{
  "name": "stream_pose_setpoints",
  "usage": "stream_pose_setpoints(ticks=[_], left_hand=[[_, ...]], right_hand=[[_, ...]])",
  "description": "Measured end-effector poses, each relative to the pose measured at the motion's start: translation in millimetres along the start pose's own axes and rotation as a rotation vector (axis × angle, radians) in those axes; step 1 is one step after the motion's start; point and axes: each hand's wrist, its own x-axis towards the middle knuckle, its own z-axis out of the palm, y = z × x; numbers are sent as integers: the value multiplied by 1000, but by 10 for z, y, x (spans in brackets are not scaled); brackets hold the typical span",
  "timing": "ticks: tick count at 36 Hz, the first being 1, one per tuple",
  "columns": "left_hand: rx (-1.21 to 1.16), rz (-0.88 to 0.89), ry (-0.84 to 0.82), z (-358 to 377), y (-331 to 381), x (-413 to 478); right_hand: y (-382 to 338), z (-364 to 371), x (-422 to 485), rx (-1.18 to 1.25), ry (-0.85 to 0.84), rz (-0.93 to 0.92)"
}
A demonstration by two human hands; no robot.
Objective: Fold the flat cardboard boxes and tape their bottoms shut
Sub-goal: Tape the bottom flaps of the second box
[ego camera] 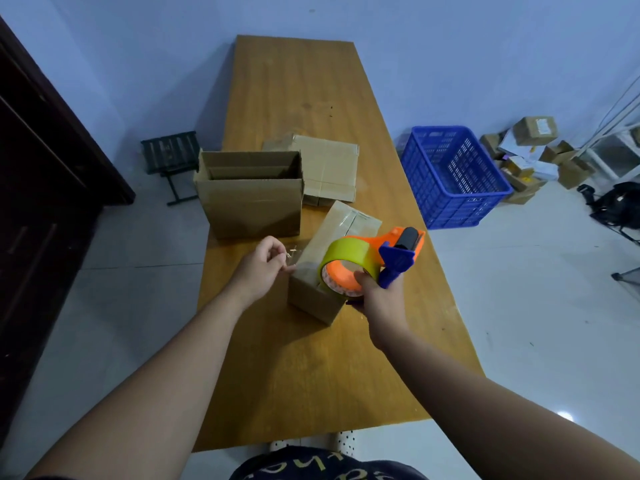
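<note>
A small cardboard box (313,301) lies bottom-up in the middle of the wooden table (311,368), with clear tape over its closed flaps. My right hand (375,294) grips the blue handle of an orange tape dispenser (398,249) holding a yellow-green roll, held just above the box's near right corner. My left hand (261,263) pinches a crumpled bit of clear tape (292,254) at the box's left edge. Behind stands a larger folded box (249,204), open at the top. A flat cardboard box (329,164) lies further back.
A blue plastic crate (453,174) stands on the floor right of the table. Beyond it lies a heap of small parcels (533,150). A dark folding stool (171,161) stands left of the table, and a dark door (41,188) fills the left edge.
</note>
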Motion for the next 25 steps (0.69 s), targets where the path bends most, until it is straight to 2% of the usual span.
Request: stream_pose_setpoints(ticks=[3, 7, 13, 19, 25], left_hand=[[189, 10, -12, 1, 3, 18], [179, -44, 22, 22, -28, 8], [123, -170, 98, 138, 47, -10], [118, -184, 220, 317, 120, -98], [-155, -279, 278, 391, 94, -68]], right_hand=[[-19, 62, -44, 130, -23, 100], [-65, 131, -101, 188, -12, 146], [-246, 178, -50, 334, -6, 316], [-263, 147, 87, 297, 34, 208], [-353, 37, 225, 196, -161, 43]])
